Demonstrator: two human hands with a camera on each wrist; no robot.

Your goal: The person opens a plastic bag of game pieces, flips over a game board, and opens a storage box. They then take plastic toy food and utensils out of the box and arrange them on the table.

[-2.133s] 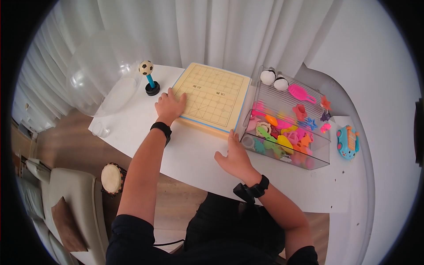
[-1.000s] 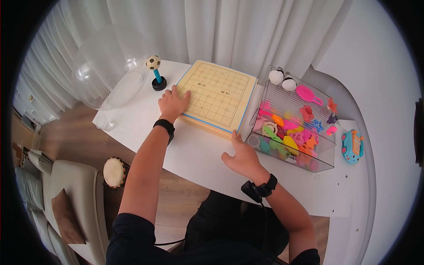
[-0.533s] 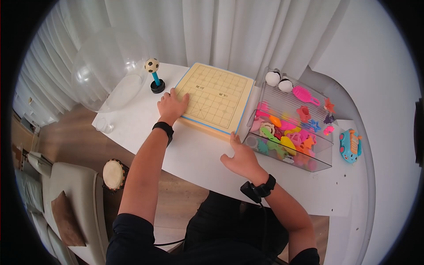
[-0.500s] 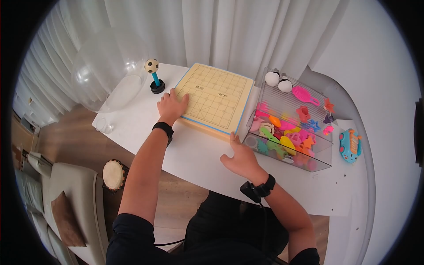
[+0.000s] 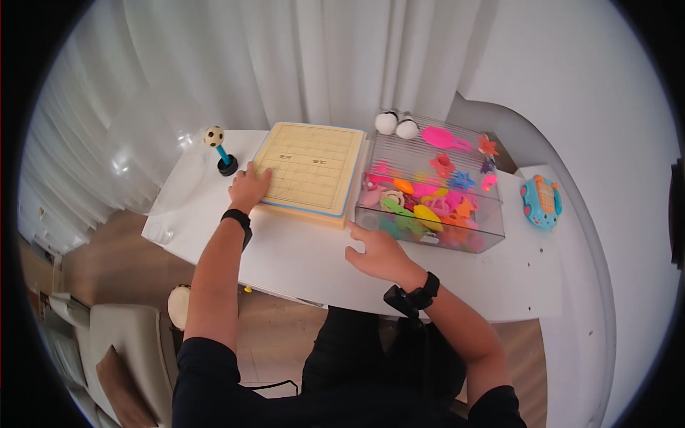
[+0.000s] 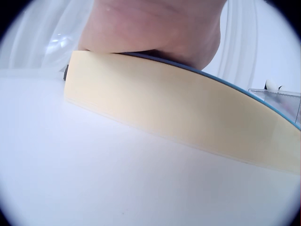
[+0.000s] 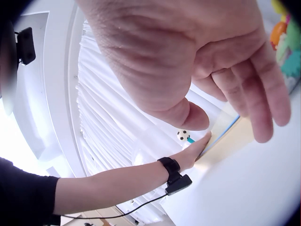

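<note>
A thick, pale-yellow Chinese chess board (image 5: 310,164) with a blue-edged top lies on the white table. Its printed grid faces up. My left hand (image 5: 250,187) rests on its left near corner, fingers spread over the top. In the left wrist view, the hand (image 6: 155,28) sits on the upper edge above the board's plain side wall (image 6: 155,103). My right hand (image 5: 382,253) is by the right near corner, fingertips close to the side and thumb apart. The right wrist view shows that hand (image 7: 188,61) with loosely extended fingers and nothing in its grasp.
Right of the board stands a clear plastic box (image 5: 471,242) of colourful toys, with a pink hairbrush (image 5: 446,138) on its ridged part. A blue toy phone (image 5: 541,203) is farther right. A football-topped stand (image 5: 227,162) and a large transparent balloon (image 5: 146,157) are at left.
The head view has turned, so the table's things appear farther left. My right fingertips have drawn slightly away from the board's near corner; the left hand stays on the board.
</note>
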